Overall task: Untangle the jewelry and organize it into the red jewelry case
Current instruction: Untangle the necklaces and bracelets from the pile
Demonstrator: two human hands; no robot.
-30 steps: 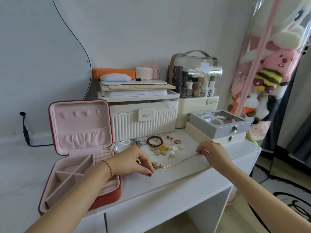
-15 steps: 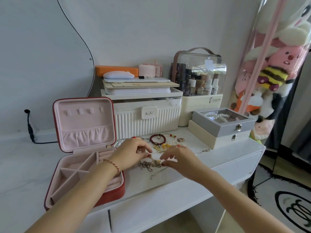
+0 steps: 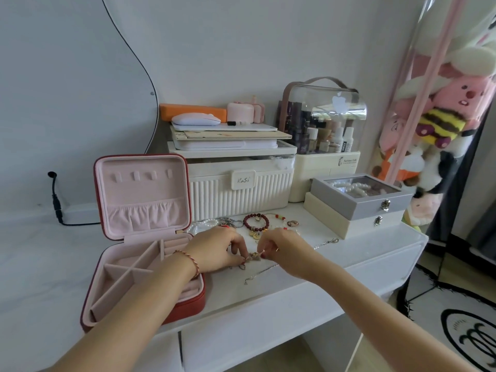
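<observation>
Jewelry tangle [image 3: 254, 256] between both hands

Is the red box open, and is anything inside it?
Open: the red jewelry case has its lid upright, and the visible pink compartments look empty.

Hands, two: we are reaching both forearms forward and inward. Left hand [image 3: 218, 251], cord at wrist, is curling its fingertips into a pinch; right hand [image 3: 281, 247] is pinching likewise, fingertips nearly meeting the left's.

ribbed cream box [image 3: 241, 196] | clear cosmetics case [image 3: 326, 124] | grey box [image 3: 362, 196] | plush toys [image 3: 440, 122]
</observation>
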